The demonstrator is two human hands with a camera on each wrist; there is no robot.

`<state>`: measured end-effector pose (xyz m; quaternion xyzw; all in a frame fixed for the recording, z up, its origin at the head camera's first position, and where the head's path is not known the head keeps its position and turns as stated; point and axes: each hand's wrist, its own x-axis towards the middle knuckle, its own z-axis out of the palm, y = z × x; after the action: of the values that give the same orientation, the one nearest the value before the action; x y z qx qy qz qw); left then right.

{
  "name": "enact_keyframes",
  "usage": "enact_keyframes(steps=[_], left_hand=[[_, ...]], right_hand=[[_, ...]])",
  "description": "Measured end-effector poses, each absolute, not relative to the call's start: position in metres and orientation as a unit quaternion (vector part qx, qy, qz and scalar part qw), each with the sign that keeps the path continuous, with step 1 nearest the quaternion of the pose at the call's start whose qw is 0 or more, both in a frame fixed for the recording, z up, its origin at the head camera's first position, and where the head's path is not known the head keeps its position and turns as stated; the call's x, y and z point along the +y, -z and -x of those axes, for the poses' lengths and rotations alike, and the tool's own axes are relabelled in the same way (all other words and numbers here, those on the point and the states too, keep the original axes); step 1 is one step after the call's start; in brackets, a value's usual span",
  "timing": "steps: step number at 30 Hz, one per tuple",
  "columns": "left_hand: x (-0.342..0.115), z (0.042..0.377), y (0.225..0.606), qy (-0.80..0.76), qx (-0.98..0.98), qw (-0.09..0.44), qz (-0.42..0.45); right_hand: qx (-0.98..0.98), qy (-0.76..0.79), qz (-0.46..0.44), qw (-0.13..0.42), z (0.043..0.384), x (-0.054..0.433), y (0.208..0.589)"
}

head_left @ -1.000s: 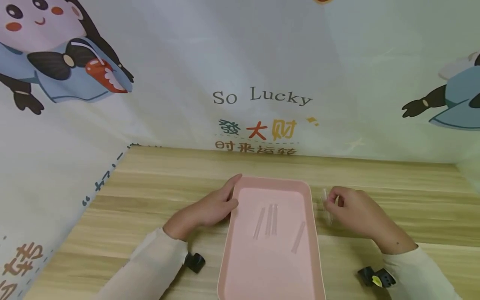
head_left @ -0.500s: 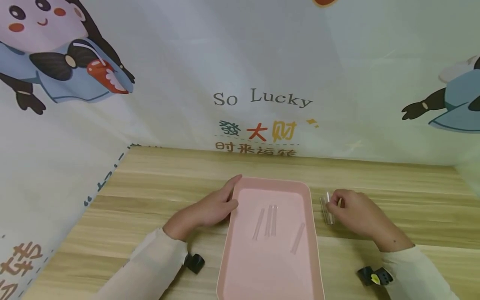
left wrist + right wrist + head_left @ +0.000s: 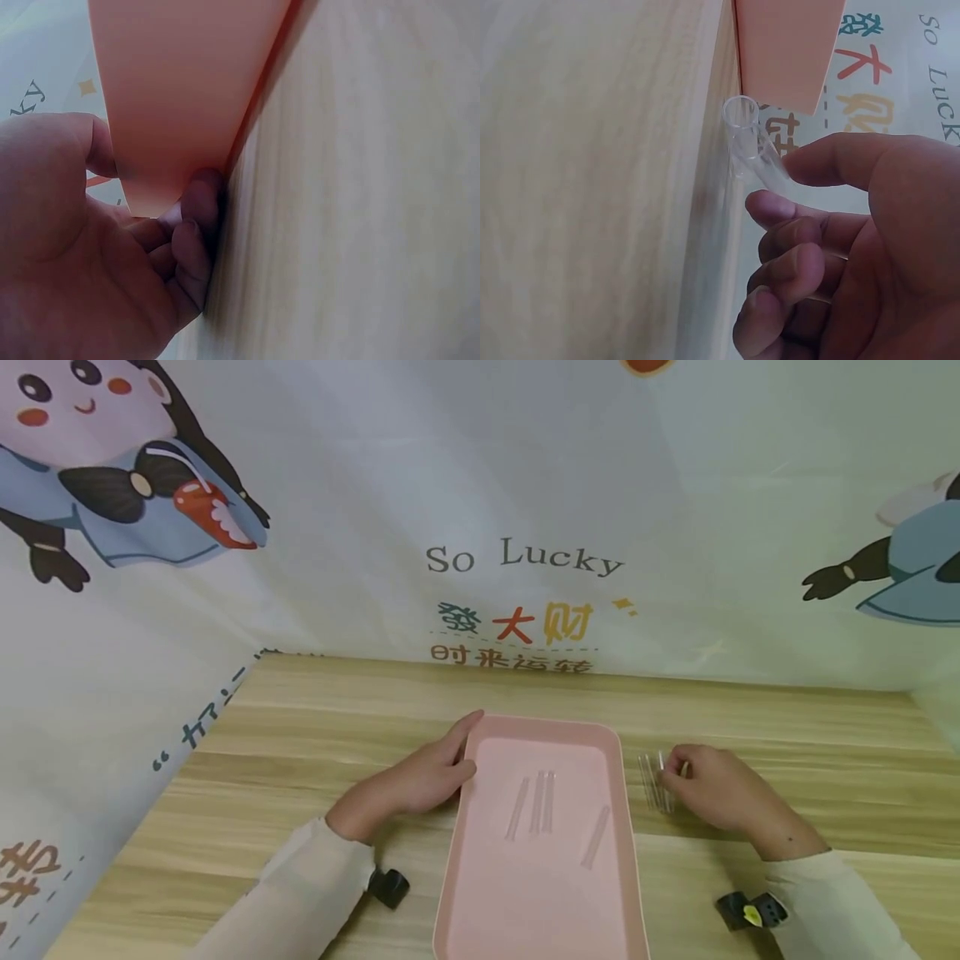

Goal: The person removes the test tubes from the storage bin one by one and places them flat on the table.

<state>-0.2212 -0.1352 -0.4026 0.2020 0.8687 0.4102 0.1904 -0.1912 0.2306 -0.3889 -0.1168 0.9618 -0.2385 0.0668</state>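
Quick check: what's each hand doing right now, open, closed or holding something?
Left hand: closed on the edge of the pink tray.
Right hand: thumb and finger pinching a clear tube.

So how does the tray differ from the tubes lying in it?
The tray is opaque pink; the tubes are clear. The tray is broad, the tubes slim. The left grip holds the tray; those tubes lie untouched. Both are longer than wide.
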Motion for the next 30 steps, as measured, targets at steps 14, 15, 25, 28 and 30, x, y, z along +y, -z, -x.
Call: enact_keyframes(steps=[14, 15, 25, 28, 30], left_hand=[[-0.1357, 0.2211, 0.4018, -0.411, 0.869, 0.188, -0.201], [-0.1355, 0.2210, 0.4016, -0.412, 0.868, 0.190, -0.200], [-0.1352, 0.2228, 0.4010, -0.407, 0.870, 0.188, -0.204], [-0.1354, 0.2221, 0.4016, -0.408, 0.870, 0.189, -0.204], [-0.1353, 0.2221, 0.4013, -0.407, 0.871, 0.189, -0.202]], right_hand=[[0.961, 0.237, 0.127, 0.063, 0.1929, 0.2316, 0.3912], [0.961, 0.236, 0.127, 0.065, 0.1929, 0.2319, 0.3914], [0.963, 0.230, 0.124, 0.062, 0.1935, 0.2334, 0.3915], [0.963, 0.229, 0.122, 0.066, 0.1929, 0.2329, 0.3932], [0.964, 0.228, 0.122, 0.066, 0.1930, 0.2328, 0.3933]])
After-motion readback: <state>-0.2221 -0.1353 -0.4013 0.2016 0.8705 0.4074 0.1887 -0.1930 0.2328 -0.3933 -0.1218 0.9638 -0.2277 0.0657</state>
